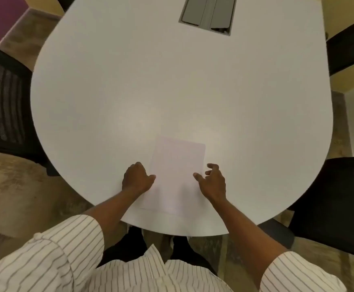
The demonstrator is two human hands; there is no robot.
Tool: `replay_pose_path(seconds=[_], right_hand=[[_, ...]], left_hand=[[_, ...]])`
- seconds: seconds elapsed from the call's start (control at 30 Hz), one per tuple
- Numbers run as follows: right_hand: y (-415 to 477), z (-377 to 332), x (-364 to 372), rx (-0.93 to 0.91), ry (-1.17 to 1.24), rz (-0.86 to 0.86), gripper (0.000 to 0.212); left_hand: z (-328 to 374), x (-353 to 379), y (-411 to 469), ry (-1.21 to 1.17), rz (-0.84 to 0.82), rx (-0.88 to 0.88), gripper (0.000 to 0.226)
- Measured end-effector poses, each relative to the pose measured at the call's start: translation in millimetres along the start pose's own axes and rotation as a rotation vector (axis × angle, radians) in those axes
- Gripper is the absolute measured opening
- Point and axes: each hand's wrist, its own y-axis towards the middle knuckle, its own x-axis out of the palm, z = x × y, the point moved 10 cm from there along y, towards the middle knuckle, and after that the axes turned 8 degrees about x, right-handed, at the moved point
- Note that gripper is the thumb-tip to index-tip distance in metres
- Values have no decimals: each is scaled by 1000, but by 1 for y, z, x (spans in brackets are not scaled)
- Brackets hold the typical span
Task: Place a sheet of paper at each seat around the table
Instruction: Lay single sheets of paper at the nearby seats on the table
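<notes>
White sheets of paper (177,171) lie on the white table (151,91) close to its near rounded edge; a lower sheet sticks out at the bottom left. My left hand (137,178) sits at the paper's left edge with fingers curled and the thumb touching the sheet. My right hand (212,181) is at the paper's right edge, thumb on the sheet and fingers loosely spread above the table.
A black mesh chair (3,106) stands at the left, a black chair (329,203) at the near right, and another chair (348,45) at the far right. A grey cable hatch (207,13) is set in the table's far middle.
</notes>
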Motion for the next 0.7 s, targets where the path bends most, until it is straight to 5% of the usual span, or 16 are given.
replay_pose_path(seconds=[0.33,0.7], right_hand=[[7,29,23,207,-66,57,74],[14,46,36,336,95,83,55]], left_hand=[[-12,27,-5,-120,28,-242,80],[-9,32,2,-182,35,-284,56]])
